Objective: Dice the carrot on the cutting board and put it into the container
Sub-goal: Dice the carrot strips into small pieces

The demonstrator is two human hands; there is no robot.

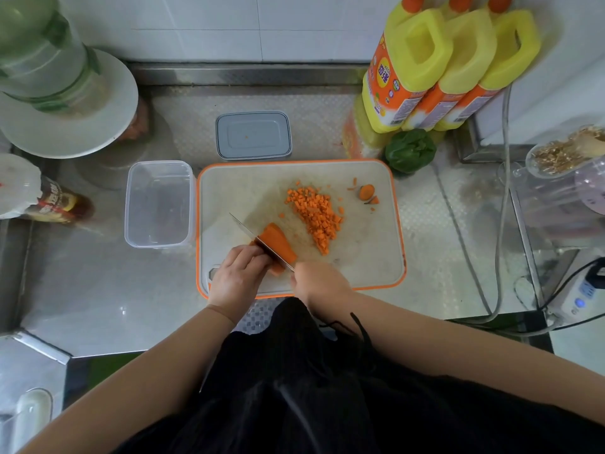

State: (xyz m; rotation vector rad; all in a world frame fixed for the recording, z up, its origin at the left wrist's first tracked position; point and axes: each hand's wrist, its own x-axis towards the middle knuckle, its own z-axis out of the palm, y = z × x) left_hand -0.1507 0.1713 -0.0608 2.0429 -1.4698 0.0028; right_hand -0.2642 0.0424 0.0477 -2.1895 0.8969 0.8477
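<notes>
At frame centre, a carrot piece (277,244) is steadied on the cutting board (366,257) by the curled left hand (238,273); the knife (262,242) is gripped by the right hand (319,281). Diced carrot (316,216) lies beside it; the container (159,203) stands left of the board.

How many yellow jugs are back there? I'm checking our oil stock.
3, standing in a tight row against the wall at the counter's back right: the nearest jug, the middle jug, and the far-right jug. Others behind them could be hidden.

Steel counter (98,290) carries cutting board (366,257), container (159,204), lid (253,136), bottles (435,80).
</notes>
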